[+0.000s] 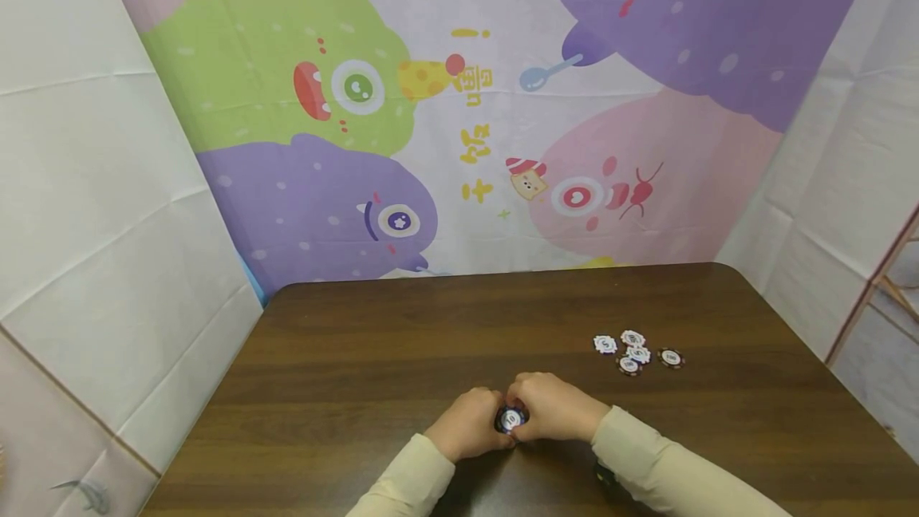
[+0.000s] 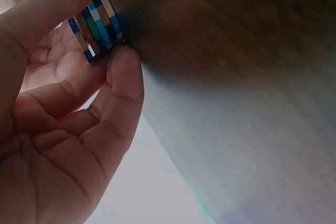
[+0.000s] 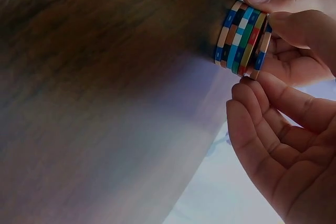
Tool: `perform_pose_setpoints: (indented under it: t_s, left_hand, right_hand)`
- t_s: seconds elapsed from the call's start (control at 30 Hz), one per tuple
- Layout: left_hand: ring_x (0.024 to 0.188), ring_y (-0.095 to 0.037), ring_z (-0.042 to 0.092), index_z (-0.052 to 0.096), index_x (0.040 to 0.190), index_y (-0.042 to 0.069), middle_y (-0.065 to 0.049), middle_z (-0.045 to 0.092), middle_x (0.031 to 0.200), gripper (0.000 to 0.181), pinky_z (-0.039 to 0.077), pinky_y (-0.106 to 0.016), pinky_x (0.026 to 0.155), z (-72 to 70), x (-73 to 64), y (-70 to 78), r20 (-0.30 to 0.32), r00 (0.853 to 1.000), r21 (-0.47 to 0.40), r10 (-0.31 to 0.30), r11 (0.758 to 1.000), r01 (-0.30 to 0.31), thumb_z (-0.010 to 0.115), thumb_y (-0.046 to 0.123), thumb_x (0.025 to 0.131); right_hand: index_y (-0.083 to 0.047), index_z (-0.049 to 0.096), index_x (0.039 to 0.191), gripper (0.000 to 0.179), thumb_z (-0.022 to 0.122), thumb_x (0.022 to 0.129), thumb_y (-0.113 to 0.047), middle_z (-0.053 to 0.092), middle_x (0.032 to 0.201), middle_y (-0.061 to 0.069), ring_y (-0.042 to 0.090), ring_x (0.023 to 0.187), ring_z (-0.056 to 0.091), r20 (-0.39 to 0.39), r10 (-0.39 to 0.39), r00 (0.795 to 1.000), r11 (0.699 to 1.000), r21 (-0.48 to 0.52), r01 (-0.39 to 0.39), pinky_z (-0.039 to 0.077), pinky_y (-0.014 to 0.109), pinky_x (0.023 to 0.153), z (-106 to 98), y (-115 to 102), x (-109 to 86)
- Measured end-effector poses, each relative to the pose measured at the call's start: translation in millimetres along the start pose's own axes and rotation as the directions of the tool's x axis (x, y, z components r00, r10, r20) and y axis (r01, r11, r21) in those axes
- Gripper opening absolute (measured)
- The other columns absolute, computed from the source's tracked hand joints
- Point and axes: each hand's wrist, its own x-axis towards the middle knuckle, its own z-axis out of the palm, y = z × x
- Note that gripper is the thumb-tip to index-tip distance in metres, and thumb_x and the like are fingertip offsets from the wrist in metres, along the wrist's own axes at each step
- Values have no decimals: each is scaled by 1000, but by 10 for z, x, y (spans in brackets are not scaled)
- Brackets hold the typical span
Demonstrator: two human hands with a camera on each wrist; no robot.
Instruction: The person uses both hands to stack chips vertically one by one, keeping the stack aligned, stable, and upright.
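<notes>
A short stack of poker chips (image 3: 239, 38) stands on the table between my two hands, its edges striped in blue, tan, green, red and white. From above, the top poker chip (image 1: 511, 420) shows a 10 on a white centre. My left hand (image 1: 470, 424) grips the stack, thumb and fingers at its sides. My right hand (image 1: 556, 407) pinches the top chip between thumb and fingers; in the right wrist view this blue and tan chip (image 3: 263, 51) tilts a little apart from the others. Fingers hide part of the stack.
Several loose poker chips (image 1: 638, 354) lie to the right, some overlapping, with one dark-edged chip (image 1: 671, 357) apart from them. The brown wooden table (image 1: 345, 373) reaches back to a cartoon-print cloth (image 1: 495, 238). White cloth walls (image 1: 108, 206) rise at both sides.
</notes>
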Motion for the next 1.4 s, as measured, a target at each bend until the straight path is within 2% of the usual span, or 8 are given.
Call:
perform_pose_setpoints:
  t_s: [0.53, 1.03, 1.23, 1.4]
  left_hand:
    - [68, -3, 48, 65, 87, 11, 6, 62, 77, 28, 43, -20, 62, -5, 5, 3, 0, 1000, -1, -4, 1000, 4, 84, 26, 72]
    - [65, -1, 45, 65, 83, 12, 8, 59, 73, 26, 40, -18, 60, 13, 19, -9, -5, 1000, -9, 5, 1000, -5, 83, 25, 72]
    - [67, -2, 47, 66, 85, 10, 7, 61, 74, 27, 42, -19, 62, -2, 7, 8, -4, 1000, 5, -10, 1000, 10, 84, 26, 72]
    - [74, -6, 55, 69, 94, 7, 3, 66, 81, 34, 47, -22, 69, -6, 8, 12, 7, 999, 22, -35, 999, 35, 84, 28, 71]
  right_hand:
    - [-10, 71, 90, 25, 81, 71, -23, 58, 81, -6, 2, 69, 44, 27, 25, 999, 999, 25, -26, 40, 20, 62, 25, 36, -8]
    - [-10, 72, 93, 26, 80, 72, -23, 61, 84, -5, 1, 71, 48, -3, 23, 1000, 999, 48, -22, 44, 20, 64, 32, 62, -36]
    - [-8, 71, 99, 31, 80, 76, -27, 63, 90, -3, 5, 75, 54, -40, 77, 996, 995, 60, -75, 48, 23, 66, -25, 127, -95]
    - [-5, 70, 104, 36, 79, 78, -28, 65, 96, 1, 12, 79, 59, -74, 124, 990, 991, 65, -119, 49, 27, 68, -120, 207, -172]
